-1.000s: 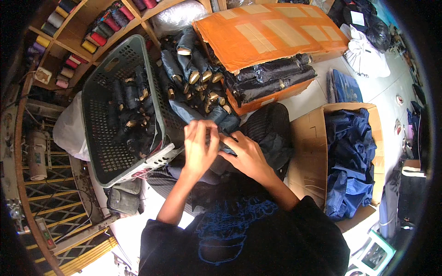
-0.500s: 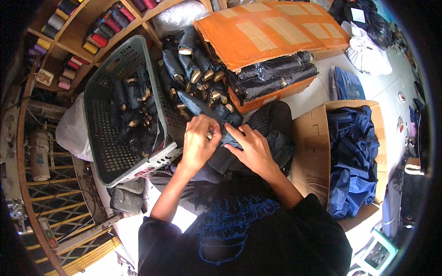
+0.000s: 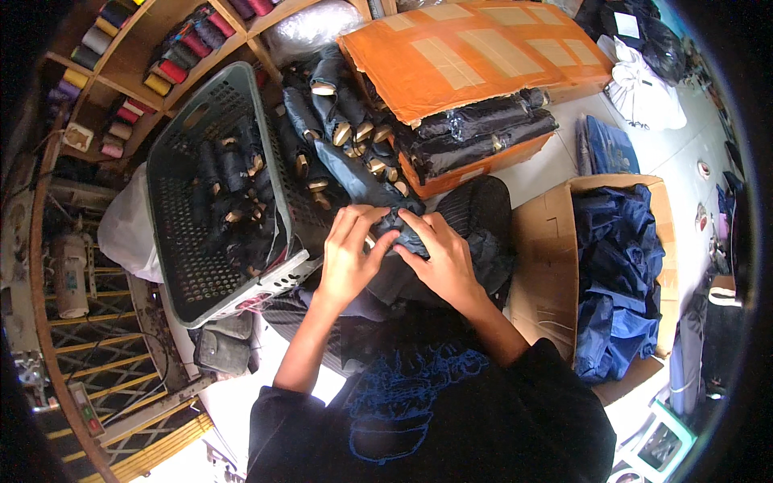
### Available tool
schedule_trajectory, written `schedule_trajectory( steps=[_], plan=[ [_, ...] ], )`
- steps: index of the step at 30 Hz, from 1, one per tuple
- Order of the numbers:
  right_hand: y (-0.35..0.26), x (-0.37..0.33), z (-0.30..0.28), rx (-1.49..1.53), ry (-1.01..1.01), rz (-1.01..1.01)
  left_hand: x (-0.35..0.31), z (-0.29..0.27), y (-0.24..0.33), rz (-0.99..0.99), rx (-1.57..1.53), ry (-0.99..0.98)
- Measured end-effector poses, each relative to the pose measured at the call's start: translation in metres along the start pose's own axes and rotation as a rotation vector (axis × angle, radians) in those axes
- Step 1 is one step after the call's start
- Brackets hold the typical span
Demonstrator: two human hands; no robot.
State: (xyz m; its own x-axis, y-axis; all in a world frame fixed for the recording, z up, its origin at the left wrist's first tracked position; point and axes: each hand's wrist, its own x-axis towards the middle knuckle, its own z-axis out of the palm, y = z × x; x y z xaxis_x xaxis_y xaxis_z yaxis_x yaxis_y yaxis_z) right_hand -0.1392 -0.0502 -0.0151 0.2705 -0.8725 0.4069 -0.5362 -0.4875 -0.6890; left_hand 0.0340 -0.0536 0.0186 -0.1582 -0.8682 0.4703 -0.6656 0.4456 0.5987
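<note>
Cloth right of the basket is pinched between fingertips of left hand and right hand, seemingly for steadiness.

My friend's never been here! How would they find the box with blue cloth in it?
Find the big orange box at the top, then look below it, to the right of the right hand. There stands a plain brown cardboard box, open on top. Crumpled blue cloth lies inside, while the orange box holds black packages.
</note>
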Motion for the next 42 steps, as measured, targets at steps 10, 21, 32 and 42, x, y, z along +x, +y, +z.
schedule_trajectory(
  steps=[10,21,32,42],
  plan=[
    [-0.002,0.003,-0.004,-0.080,-0.022,-0.043,0.010,0.002,-0.004,0.075,0.082,0.103],
    [-0.012,0.008,-0.011,0.119,0.012,0.052,0.008,0.027,-0.002,0.323,0.137,0.275],
    [-0.011,0.008,0.004,0.744,-0.040,0.142,0.012,0.012,0.011,-0.536,-1.275,0.258],
    [-0.037,0.003,-0.018,1.099,-0.229,0.530,0.007,0.008,0.024,-0.566,-1.251,0.123]
  ],
)
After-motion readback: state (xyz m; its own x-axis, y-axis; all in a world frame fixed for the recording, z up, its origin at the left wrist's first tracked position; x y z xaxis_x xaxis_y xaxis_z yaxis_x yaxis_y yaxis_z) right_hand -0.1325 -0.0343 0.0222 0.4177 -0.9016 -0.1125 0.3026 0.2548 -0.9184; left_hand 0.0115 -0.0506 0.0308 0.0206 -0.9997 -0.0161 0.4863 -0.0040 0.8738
